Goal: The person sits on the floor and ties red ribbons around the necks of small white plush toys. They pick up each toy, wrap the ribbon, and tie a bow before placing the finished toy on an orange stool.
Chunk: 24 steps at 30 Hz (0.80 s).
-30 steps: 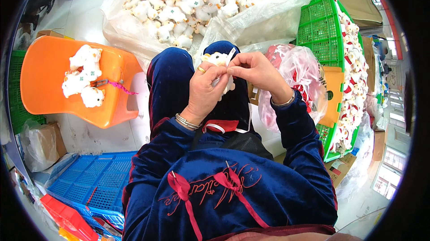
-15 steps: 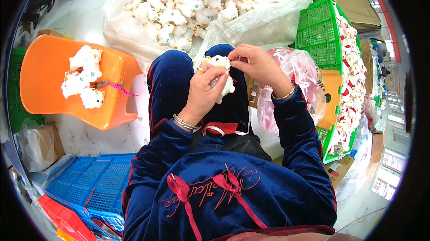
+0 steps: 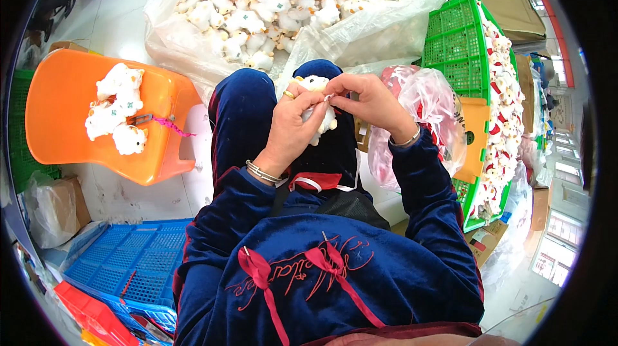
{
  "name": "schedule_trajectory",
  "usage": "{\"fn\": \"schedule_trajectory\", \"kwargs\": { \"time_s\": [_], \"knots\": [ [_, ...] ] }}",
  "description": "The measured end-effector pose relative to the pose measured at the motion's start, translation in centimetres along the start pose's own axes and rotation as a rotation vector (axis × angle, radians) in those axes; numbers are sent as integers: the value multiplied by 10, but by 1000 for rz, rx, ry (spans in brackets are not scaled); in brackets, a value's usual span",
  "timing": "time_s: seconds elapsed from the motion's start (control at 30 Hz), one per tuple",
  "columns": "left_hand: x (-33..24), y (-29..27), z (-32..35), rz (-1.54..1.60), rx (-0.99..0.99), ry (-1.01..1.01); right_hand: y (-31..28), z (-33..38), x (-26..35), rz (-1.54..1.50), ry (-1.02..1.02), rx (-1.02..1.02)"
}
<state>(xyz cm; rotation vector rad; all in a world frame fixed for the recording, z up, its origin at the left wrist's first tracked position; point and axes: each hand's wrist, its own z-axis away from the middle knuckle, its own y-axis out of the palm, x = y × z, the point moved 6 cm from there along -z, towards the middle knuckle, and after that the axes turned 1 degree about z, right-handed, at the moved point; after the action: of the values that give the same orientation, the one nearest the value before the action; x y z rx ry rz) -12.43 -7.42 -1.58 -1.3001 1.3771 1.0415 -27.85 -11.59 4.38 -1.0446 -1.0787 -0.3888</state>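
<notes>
Above my lap, my left hand [image 3: 295,122] is closed round a small white plush toy [image 3: 314,83] with dark eyes. My right hand [image 3: 368,102] is closed in a pinch at the toy's side, its fingertips meeting those of the left hand. A small pale bit shows between the fingertips, too small to name. Part of the toy's body is hidden by my fingers. On my lap below lies a red cloth piece with a white band [image 3: 317,182]. Several similar toys lie on the orange chair [image 3: 64,121] at my left, beside thread snips [image 3: 143,119] with a pink cord.
A large clear plastic bag [image 3: 168,46] full of white plush toys lies ahead. At my right are a pink-white plastic bag [image 3: 421,88] and a green crate [image 3: 454,43] of toys with red parts. A blue crate [image 3: 122,262] stands at the lower left.
My right hand has come down and left, and its fingertips now meet my left hand's at the toy. The left hand still holds the toy, nearly in place.
</notes>
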Motion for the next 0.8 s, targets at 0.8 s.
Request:
{"fn": "schedule_trajectory", "kwargs": {
  "time_s": [0.8],
  "knots": [
    [-6, 1, -10, -101, 118, -11, 9, -7, 34, 405, -74, -41]
  ]
}}
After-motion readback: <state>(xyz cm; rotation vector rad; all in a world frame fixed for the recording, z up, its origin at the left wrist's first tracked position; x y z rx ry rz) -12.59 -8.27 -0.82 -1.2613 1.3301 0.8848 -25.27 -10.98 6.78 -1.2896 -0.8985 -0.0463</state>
